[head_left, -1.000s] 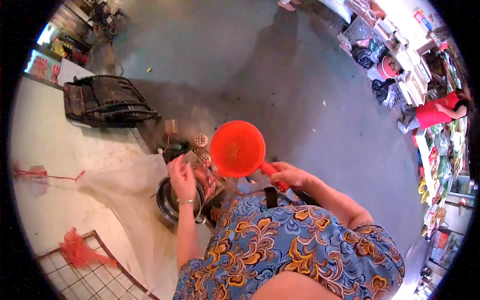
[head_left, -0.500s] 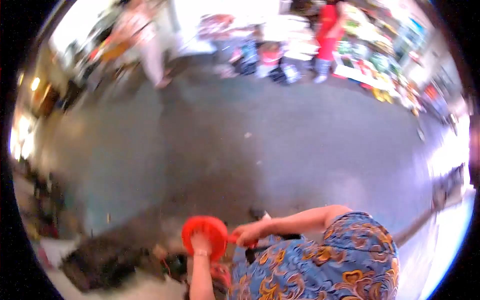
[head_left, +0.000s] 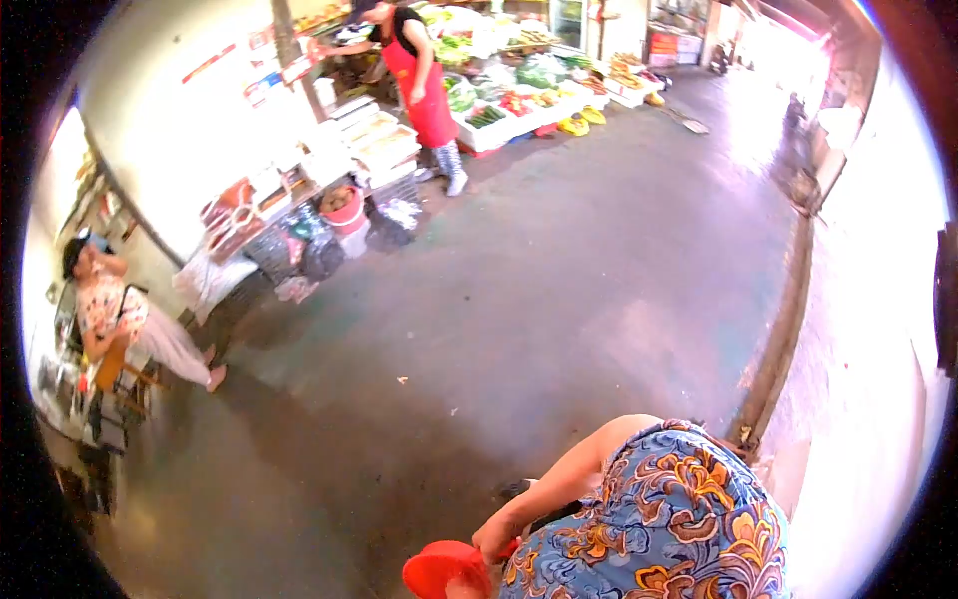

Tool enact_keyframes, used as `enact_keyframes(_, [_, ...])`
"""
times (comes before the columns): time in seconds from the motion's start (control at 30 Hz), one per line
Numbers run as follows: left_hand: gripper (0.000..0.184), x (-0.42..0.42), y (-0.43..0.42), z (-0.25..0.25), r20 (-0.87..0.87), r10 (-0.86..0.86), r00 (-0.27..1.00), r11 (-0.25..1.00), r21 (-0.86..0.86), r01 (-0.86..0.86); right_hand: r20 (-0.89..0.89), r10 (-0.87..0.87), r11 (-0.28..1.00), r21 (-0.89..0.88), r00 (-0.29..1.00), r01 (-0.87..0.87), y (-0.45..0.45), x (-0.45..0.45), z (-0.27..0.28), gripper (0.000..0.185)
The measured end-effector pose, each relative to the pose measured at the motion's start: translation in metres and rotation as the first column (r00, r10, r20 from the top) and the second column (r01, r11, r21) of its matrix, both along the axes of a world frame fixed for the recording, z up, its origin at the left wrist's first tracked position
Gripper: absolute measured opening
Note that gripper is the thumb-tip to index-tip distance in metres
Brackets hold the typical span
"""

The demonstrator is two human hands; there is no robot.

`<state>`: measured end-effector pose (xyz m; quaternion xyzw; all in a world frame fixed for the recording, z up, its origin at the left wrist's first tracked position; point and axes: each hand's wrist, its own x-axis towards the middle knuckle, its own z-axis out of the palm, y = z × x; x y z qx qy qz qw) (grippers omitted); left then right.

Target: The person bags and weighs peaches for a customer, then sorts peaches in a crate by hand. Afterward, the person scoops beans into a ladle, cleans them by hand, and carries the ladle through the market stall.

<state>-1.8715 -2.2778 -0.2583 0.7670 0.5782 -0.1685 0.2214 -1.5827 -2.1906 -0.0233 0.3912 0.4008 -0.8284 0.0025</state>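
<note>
A red plastic dipper (head_left: 439, 567), round and bowl-like, is low in the view, its lower part cut off by the frame edge. My right hand (head_left: 494, 537) is closed around its handle, beside the patterned blue cloth of my top (head_left: 649, 519). Only a small part of my left hand (head_left: 465, 589) shows, at the bottom edge against the dipper's bowl. Its fingers are out of sight. Whatever the dipper contains cannot be made out.
Grey floor (head_left: 559, 299) stretches ahead. A person in a red apron (head_left: 429, 105) stands by a vegetable stall (head_left: 519, 115). Another person (head_left: 130, 309) sits at the left. A red bucket (head_left: 344, 210) stands among bags and crates. A low ledge (head_left: 788, 329) runs along the right.
My view has swung to the right, so the stall and people appear further left. The dipper and both hands sit lower in view, and my left hand is now mostly cut off.
</note>
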Motion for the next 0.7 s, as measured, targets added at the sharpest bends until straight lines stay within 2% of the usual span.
enact_keyframes(0.07, [0.047, 0.006, 0.007, -0.006, -0.001, -0.028, 1.0, 0.999, -0.021, 0.028, -0.078, 0.007, 0.991, 0.132, 0.997, 0.003, 0.002, 0.002, -0.042, 0.03])
enact_keyframes(0.1, [0.046, 0.014, 0.012, -0.005, 0.026, -0.013, 1.0, 1.0, -0.028, 0.014, -0.095, 0.012, 0.991, 0.133, 0.995, 0.001, 0.004, 0.006, -0.044, 0.029])
enact_keyframes(0.23, [0.041, 0.053, 0.039, 0.034, 0.145, 0.058, 0.988, 0.997, -0.061, -0.05, -0.094, -0.019, 0.992, 0.12, 0.995, 0.03, 0.016, 0.034, -0.02, 0.024])
enact_keyframes(0.43, [0.035, 0.093, 0.063, 0.084, 0.326, 0.177, 0.929, 0.979, -0.158, -0.131, -0.108, -0.055, 0.99, 0.124, 0.993, 0.068, 0.024, 0.052, -0.013, 0.018])
enact_keyframes(0.63, [0.028, 0.113, 0.079, 0.132, 0.526, 0.345, 0.777, 0.935, -0.259, -0.241, -0.157, 0.029, 0.989, 0.145, 0.987, -0.006, 0.03, 0.057, -0.014, 0.011])
enact_keyframes(0.7, [0.026, 0.11, 0.08, 0.149, 0.596, 0.417, 0.686, 0.908, -0.297, -0.295, -0.249, 0.114, 0.984, 0.162, 0.962, -0.075, 0.038, 0.062, -0.002, 0.01])
